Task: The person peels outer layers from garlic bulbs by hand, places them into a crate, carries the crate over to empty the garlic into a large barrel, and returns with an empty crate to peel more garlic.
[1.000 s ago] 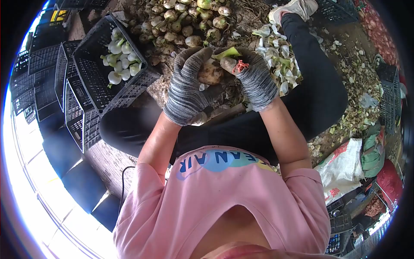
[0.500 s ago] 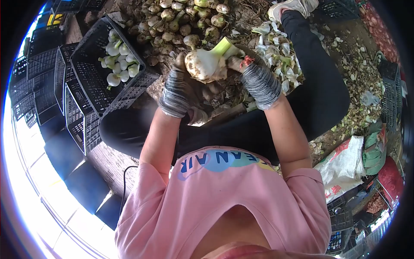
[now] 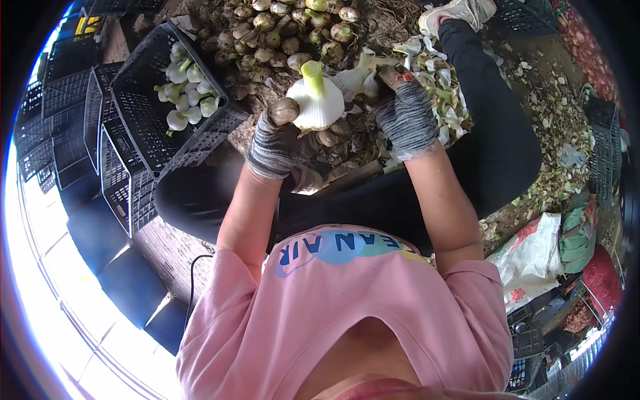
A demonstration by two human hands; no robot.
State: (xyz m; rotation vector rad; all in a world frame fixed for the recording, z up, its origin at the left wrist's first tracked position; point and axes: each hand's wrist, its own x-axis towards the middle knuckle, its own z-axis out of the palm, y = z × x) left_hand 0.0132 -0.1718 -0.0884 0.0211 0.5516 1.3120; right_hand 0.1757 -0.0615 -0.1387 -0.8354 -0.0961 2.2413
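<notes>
Your left hand (image 3: 275, 141) curls around one smooth, round white bulb (image 3: 316, 107), stalk up; your right hand (image 3: 405, 120) pinches one papery peel (image 3: 358, 79) beside it. Left of the left fingers, past a narrow strip of ground (image 3: 238, 144), stands one mesh crate (image 3: 139, 113). Beyond the fingers: an uncountable, rough heap (image 3: 281, 33).

The brown floor (image 3: 543, 63) is littered with pale scraps (image 3: 553, 150) toward its right edge, where a white sack (image 3: 533, 257) is laid. The left edge is lined with black crates (image 3: 65, 93), and beyond them glaring white light (image 3: 40, 273) is admitted.
</notes>
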